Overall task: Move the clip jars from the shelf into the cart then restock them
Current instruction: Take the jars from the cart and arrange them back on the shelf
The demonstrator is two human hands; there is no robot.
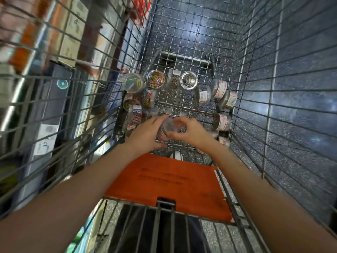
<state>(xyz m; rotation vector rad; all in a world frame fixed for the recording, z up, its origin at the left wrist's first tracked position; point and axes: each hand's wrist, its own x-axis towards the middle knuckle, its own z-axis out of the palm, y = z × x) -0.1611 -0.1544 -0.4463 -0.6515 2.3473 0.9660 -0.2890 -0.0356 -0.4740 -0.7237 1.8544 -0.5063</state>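
jars (155, 79) crowd cart (255, 99) edges; bare mesh centre open

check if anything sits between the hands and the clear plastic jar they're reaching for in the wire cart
Nothing visible does. The left hand and right hand already grip the clear plastic clip jar from both sides, above the grey wire cart floor. Other jars lie left and right of it, not between.
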